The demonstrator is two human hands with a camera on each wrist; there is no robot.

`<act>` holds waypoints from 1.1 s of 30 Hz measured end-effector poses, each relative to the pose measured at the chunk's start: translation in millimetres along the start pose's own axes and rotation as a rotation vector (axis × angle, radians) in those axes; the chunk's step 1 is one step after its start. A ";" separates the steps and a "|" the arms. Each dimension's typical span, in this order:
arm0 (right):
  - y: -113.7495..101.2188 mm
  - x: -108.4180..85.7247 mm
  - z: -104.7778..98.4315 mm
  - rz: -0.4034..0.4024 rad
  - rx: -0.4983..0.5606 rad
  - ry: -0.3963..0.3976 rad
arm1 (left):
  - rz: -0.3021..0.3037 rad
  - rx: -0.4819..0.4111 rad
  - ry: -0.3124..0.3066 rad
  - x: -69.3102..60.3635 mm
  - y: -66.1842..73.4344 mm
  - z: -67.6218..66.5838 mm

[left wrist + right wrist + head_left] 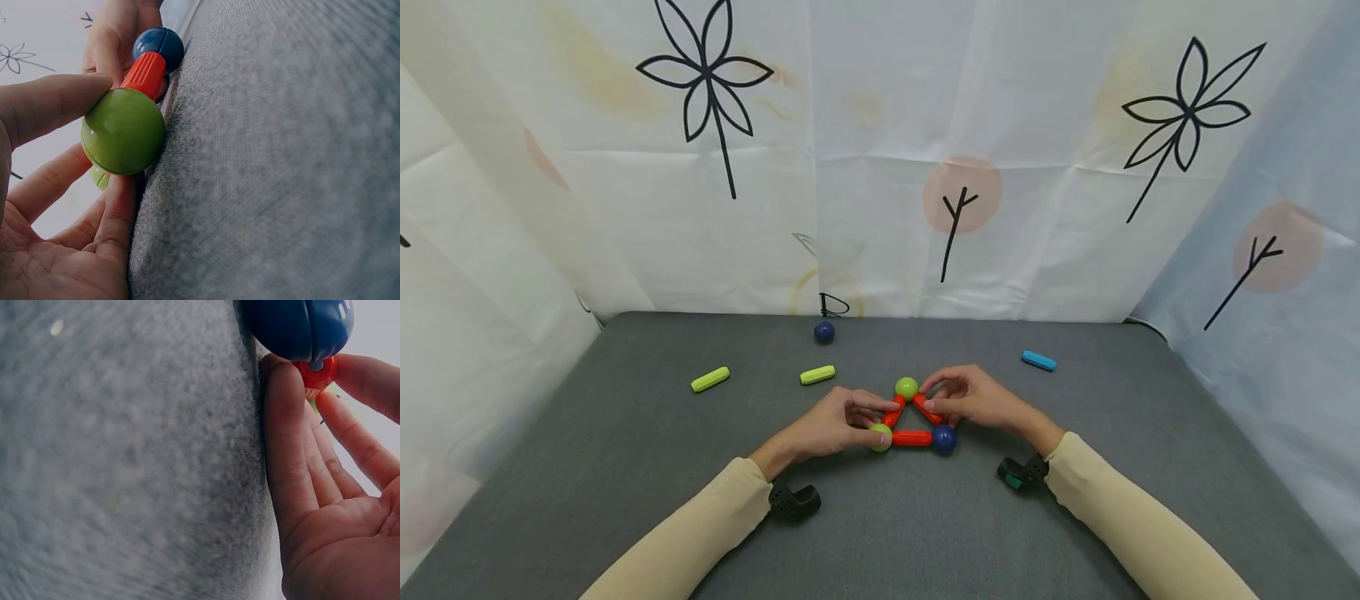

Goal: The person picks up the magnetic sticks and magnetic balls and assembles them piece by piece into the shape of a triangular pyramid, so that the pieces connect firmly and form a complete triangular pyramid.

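Three red rods and three balls form a triangle on the table. My left hand holds its left corner, the thumb on the near green ball and the fingertips beside the left red rod. With thumb and fingers, my right hand pinches the right red rod. The dark blue ball sits at the right corner, just beneath that hand. A second green ball makes the far corner. Along the near side lies the front red rod, joining the near green ball and the blue ball.
Behind the hands lie two loose yellow-green rods, a left one and a middle one. A loose dark blue ball rests by the back edge of the grey table. A light blue rod is at the back right. Printed curtains surround the table.
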State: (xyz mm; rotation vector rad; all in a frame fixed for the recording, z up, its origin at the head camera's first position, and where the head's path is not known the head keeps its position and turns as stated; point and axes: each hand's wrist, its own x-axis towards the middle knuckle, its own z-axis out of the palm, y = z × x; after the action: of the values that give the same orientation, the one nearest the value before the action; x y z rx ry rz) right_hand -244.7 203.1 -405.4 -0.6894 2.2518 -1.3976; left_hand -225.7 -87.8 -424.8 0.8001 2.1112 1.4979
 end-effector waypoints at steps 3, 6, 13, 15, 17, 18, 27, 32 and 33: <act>-0.3 0.5 0.2 -0.001 -0.015 0.004 | 0.009 -0.005 -0.002 0.4 -0.5 -0.1; -0.8 0.9 0.6 0.003 -0.038 0.007 | 0.013 -0.010 -0.003 0.5 -0.8 -0.2; -4.5 -0.5 3.3 0.023 -0.055 0.006 | 0.009 -0.010 -0.008 -1.0 0.7 -0.3; -5.0 -0.7 3.7 0.021 -0.058 0.002 | 0.007 -0.013 -0.006 -1.2 0.9 -0.1; -4.5 -0.7 3.8 0.018 -0.064 -0.001 | 0.004 -0.014 -0.004 -1.3 1.2 -0.1; -4.2 -0.7 3.8 0.017 -0.066 -0.003 | 0.004 -0.015 -0.004 -1.3 1.3 -0.1; -0.7 -5.6 3.6 0.008 -0.064 -0.008 | 0.012 -0.007 -0.006 -1.4 1.5 -0.1; -1.5 -14.0 4.8 -0.018 -0.061 0.000 | 0.010 -0.003 -0.001 -0.7 1.5 0.2; -1.2 -16.1 5.1 -0.025 -0.062 0.002 | 0.006 -0.003 0.000 -0.5 1.7 0.4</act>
State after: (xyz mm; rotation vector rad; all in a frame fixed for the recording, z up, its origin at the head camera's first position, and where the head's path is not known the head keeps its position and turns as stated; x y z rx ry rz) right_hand -228.8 208.7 -405.2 -0.7382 2.3044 -1.3458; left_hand -224.6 -87.5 -423.4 0.8056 2.1081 1.5041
